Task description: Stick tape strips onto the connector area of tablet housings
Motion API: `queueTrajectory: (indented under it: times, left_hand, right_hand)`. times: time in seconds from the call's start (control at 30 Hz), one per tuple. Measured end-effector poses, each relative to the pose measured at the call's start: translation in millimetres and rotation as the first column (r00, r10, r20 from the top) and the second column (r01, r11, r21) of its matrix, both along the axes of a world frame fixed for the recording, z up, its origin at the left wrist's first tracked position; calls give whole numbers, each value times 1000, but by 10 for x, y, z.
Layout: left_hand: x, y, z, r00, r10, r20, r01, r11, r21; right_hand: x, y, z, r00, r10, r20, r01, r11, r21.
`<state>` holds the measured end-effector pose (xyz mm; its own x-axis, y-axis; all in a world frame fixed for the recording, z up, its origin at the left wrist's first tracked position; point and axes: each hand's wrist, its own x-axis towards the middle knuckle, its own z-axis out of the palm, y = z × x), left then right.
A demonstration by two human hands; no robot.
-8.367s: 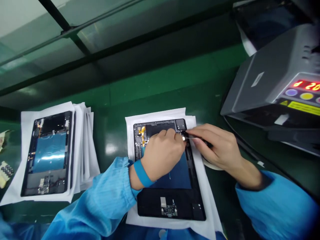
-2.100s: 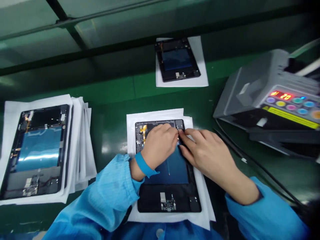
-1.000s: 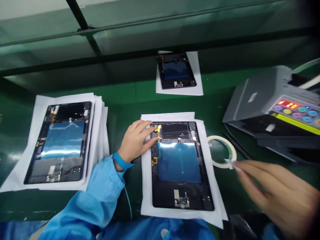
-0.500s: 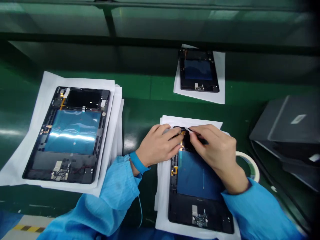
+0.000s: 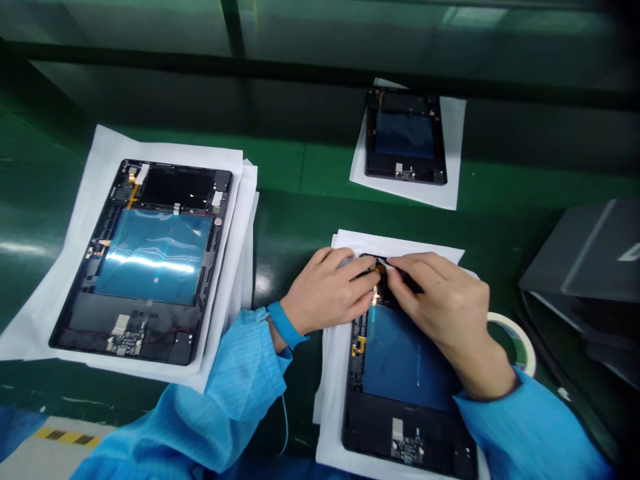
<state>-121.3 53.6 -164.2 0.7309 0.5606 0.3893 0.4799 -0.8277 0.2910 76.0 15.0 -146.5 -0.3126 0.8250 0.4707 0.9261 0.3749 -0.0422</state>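
An opened tablet (image 5: pixel 400 373) with a blue panel lies on white sheets in front of me. My left hand (image 5: pixel 327 293) rests on its top left corner, fingers curled and pressing down by an orange flex cable. My right hand (image 5: pixel 445 303) meets it from the right, fingertips pinched on a thin dark tool or small strip that I cannot make out, at the tablet's top edge. Both sleeves are blue; a blue band circles my left wrist.
A second opened tablet (image 5: pixel 150 260) lies on a stack of white sheets at the left. A third tablet (image 5: pixel 405 137) sits on a sheet farther back. A tape roll (image 5: pixel 520 333) lies right of my right hand. A grey machine (image 5: pixel 590 267) stands at the right edge.
My right hand left the tablet, reached to the tape roll, then came back to the tablet's top edge beside my left hand. The view has swung left, so the machine's display is out of sight.
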Motion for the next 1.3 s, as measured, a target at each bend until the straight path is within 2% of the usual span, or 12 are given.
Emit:
queueTrajectory:
  times: [0.23,0.77,0.97,1.1,1.2,1.3]
  left_hand:
    - [4,-7,-29,1000,2,22,-2,1000,-26]
    - [7,-3,-32,999,4,45,-5,1000,10]
    - [5,-13,-36,999,4,45,-4,1000,14]
    - [11,-15,-35,998,2,66,-3,1000,10]
    - [23,-22,-21,998,11,54,-9,1000,-23]
    - [33,-33,-8,1000,11,18,-10,998,-63]
  right_hand:
    - [14,-11,6,1000,14,9,-14,1000,18]
    - [-7,28,15,998,9,63,-10,1000,21]
    - [-15,17,52,990,-1,143,9,998,-59]
    - [-70,-12,139,961,6,277,35,989,-141]
    - [-122,-58,185,933,24,359,49,980,-193]
    - [-132,-129,185,926,39,375,51,973,-227]
